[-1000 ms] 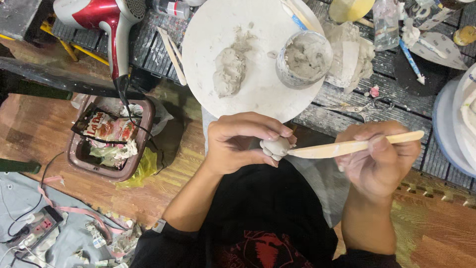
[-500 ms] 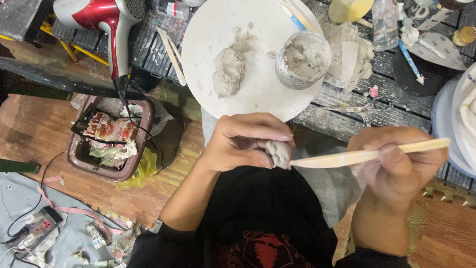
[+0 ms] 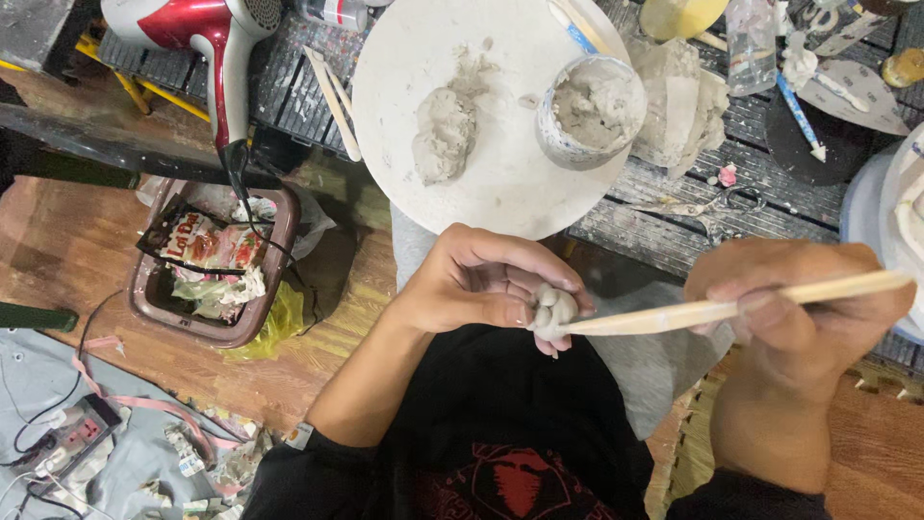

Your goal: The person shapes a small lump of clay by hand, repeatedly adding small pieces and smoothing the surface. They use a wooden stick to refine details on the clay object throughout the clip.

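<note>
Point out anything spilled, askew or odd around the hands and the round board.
Nothing looks spilled or broken. The left hand holds a small clay piece, and the right hand presses a wooden stick to it. Clay smears on the round board are the only mess.

Wooden floor (image 3: pixel 67 250) showing at left, dark slatted worktable (image 3: pixel 674 207) running across the far side, grey cloth (image 3: pixel 38 385) lying near left, brown waste bin (image 3: pixel 164 299) sitting below the table.
</note>
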The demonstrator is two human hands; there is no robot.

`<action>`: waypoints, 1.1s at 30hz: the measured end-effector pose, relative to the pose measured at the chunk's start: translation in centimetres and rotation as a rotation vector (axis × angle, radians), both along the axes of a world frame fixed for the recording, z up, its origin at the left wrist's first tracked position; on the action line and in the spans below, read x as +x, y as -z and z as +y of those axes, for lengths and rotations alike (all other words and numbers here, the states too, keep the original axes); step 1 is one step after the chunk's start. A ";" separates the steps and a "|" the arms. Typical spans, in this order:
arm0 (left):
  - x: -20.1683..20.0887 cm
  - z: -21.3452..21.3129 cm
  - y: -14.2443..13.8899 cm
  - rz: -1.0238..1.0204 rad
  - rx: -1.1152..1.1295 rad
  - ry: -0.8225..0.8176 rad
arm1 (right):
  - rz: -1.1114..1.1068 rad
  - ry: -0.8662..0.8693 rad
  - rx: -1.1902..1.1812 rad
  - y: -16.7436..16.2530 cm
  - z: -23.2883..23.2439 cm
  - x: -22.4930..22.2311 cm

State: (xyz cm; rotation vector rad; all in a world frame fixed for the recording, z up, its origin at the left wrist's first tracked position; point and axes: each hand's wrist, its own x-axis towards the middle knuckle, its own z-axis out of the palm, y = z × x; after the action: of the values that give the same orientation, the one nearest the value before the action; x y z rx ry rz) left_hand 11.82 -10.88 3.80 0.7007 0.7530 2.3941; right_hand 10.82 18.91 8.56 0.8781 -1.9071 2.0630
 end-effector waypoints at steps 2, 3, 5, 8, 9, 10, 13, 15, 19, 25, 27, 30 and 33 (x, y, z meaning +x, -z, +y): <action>0.0 0.0 -0.1 0.018 -0.006 -0.005 | -0.090 0.044 -0.064 0.1 -0.1 0.1; 0.0 0.0 -0.1 0.031 -0.015 -0.012 | -0.120 0.052 -0.087 0.1 -0.2 0.0; -0.1 0.0 0.0 0.049 -0.019 -0.013 | -0.101 0.003 -0.104 0.0 -0.3 -0.2; -0.3 0.1 0.1 0.090 -0.030 -0.027 | -0.015 -0.110 -0.163 0.0 -0.6 -0.6; -0.3 0.1 0.2 0.120 -0.049 -0.048 | -0.011 -0.110 -0.113 0.1 -0.6 -0.7; -0.2 0.1 0.3 0.122 -0.050 -0.051 | -0.008 -0.109 -0.064 0.0 -0.5 -0.3; -0.1 0.1 0.4 0.097 -0.031 -0.041 | -0.095 0.033 -0.063 0.3 -0.2 0.6; -0.1 0.1 0.4 0.103 -0.046 -0.059 | -0.137 0.100 -0.093 0.6 -0.1 0.7; -0.2 0.1 0.4 0.086 -0.050 -0.042 | -0.091 0.080 -0.120 0.7 -0.2 0.8; 0.1 0.0 0.3 0.114 -0.111 -0.071 | -0.082 0.048 -0.111 0.6 -0.3 1.4; 0.1 0.0 0.3 0.147 -0.149 -0.106 | -0.131 0.094 -0.163 0.9 -0.2 1.4; 0.0 0.0 0.3 0.132 -0.136 -0.091 | -0.164 0.096 -0.224 1.3 -0.1 1.1; 0.2 0.0 0.3 0.098 -0.124 -0.064 | -0.144 0.052 -0.213 1.4 0.0 1.3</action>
State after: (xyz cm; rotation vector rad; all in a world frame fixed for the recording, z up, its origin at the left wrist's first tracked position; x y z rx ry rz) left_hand 12.01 -10.86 3.52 0.7575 0.9691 2.3602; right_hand 12.12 18.90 7.13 0.6410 -1.7131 2.2992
